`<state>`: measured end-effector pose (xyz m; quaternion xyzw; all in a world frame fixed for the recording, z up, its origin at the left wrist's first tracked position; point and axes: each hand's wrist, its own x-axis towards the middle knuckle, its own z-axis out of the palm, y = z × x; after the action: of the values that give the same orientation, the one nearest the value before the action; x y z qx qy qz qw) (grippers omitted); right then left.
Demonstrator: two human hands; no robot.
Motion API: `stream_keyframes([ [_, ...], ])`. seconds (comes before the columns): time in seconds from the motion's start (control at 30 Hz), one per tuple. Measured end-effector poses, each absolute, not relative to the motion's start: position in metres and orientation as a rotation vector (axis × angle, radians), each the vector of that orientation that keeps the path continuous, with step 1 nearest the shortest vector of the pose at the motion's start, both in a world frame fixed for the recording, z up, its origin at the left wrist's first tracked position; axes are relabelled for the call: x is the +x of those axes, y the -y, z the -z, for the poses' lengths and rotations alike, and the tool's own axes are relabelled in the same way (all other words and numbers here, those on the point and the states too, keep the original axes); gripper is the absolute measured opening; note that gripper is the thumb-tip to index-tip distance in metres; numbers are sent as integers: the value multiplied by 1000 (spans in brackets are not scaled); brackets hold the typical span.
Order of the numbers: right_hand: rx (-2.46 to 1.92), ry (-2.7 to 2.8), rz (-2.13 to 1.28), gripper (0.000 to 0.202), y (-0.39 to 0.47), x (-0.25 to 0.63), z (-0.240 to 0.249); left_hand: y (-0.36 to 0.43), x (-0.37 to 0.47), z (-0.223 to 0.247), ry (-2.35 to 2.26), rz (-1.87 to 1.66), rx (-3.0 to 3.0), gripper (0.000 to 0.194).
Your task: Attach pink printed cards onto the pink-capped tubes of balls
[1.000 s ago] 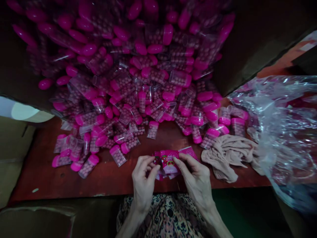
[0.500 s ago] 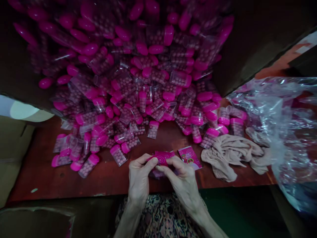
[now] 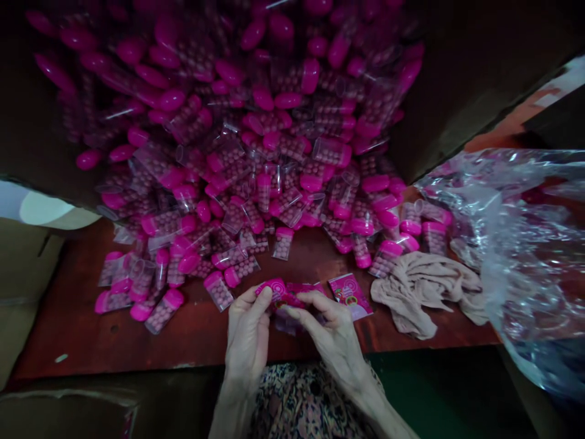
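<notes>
My left hand (image 3: 249,326) is closed, with thumb and fingers pinching a pink printed packet (image 3: 276,289) just above the red table. Opposite it, my right hand (image 3: 336,329) also has its thumb and fingers together, gripping pink printed film at the right side. Whether both hands hold one packet or two cannot be made out. Under the fingers lies more purplish film, partly hidden. Another pink printed packet (image 3: 351,295) lies flat on the table, just right of my right hand. A small clear bottle of beads with a pink cap (image 3: 219,291) lies left of my left hand.
A big heap of pink-capped clear bottles (image 3: 274,152) spills from a dark box onto the red table (image 3: 196,335). At the right lie a crumpled beige cloth (image 3: 423,286) and clear plastic film (image 3: 516,262). Cardboard (image 3: 31,274) stands at the left.
My left hand has moved slightly left, and the pink film between the hands now spreads wider. My right hand stays nearly in place. The view has shifted slightly.
</notes>
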<state>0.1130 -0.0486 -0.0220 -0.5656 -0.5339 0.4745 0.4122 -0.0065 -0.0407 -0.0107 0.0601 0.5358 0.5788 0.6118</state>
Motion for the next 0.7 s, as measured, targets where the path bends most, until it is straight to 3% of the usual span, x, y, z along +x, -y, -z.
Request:
stream_keyframes([
  [0.07,-1402,1356,-1161,7,47,111,22,38,-7,10,-1239,-1362,134,14],
  [0.43,-1291,1694,-813,23,27,107,2,28,-32,-7,-1167,-1398,301,28],
  [0.7,-1282,1768,-892,22,33,108,9,25,-46,-10,-1369,-1271,544,16],
])
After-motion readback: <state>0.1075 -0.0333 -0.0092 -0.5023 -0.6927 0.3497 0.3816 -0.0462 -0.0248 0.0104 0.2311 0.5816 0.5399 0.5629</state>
